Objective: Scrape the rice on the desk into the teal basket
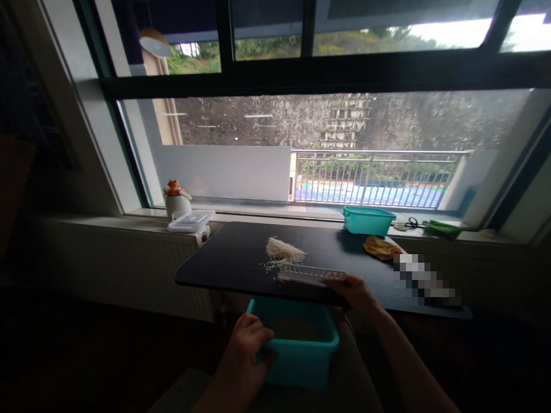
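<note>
My left hand (250, 347) is closed over the near left rim of a turquoise plastic bin (301, 361). This bin sits at my lap, just below the table's front edge, and its dim inside hides what it contains. A long, pale plastic strip with a row of slots (312, 273) is gripped at its right end by my right hand (355, 291). The strip lies low over the tabletop, close to its front edge. Just beyond it, a heap of white grains like rice (282, 250) rests on the table, with loose grains scattered around the strip's left end.
The dark table (241, 241) stands against the window sill. Toward its right are a second turquoise bin (369, 221), a yellow cloth (381, 248) and a blurred-out item (426, 281). On the left ledge are a clear plastic lid (191, 220) and a white pot (177, 205).
</note>
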A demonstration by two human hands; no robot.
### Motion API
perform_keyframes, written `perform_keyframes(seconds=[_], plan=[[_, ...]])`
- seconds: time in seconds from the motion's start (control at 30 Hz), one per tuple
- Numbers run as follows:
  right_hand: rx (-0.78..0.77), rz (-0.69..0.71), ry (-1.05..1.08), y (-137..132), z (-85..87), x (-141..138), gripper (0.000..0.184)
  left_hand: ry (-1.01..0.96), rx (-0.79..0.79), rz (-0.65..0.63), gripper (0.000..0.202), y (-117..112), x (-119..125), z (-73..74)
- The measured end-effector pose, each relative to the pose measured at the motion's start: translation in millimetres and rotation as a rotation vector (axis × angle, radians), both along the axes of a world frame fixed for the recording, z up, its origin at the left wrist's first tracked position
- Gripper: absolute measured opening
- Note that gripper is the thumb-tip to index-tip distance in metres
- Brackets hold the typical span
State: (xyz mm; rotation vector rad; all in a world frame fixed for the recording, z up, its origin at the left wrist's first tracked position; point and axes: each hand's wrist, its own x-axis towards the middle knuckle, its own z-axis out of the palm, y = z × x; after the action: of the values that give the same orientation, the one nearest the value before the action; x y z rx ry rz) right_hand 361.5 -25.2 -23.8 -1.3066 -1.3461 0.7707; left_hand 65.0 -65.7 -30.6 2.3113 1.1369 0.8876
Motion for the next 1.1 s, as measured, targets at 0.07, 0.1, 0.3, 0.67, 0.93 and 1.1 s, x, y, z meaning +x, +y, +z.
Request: perform_keyframes(seconds=[0.07, 0.1, 0.3, 0.67, 0.93, 1.1], plan=[[-0.001, 0.001, -0.014, -2, -0.6, 0, 0.029, -0.013, -0.01, 0.001, 0.015, -1, -1, -0.3], [0.0, 0.004, -0.015, -2, -0.6, 0, 0.029, -0.017, -0.014, 0.003, 0.015, -2, -1, 0.2], [-0.024, 0.023, 0.019, -5, 1.6, 0, 0.032, -0.025, -0.01, 0.014, 0.016, -4, -5, 4.6], [-0.056, 0.084, -0.09, -10, 3.3, 0, 0.025, -0.02, 0.043, -0.002, 0.017, -1, -7, 2.8], [-0.024, 0.108, 0.023, -16, 2.3, 3, 0.025, -0.019, 0.046, -0.016, 0.014, 1, -7, 2.1], [-0.035, 0.078, 0.033, -15, 2.0, 2, 0.03, -0.031, 0.038, -0.013, 0.013, 1, -7, 1.6]])
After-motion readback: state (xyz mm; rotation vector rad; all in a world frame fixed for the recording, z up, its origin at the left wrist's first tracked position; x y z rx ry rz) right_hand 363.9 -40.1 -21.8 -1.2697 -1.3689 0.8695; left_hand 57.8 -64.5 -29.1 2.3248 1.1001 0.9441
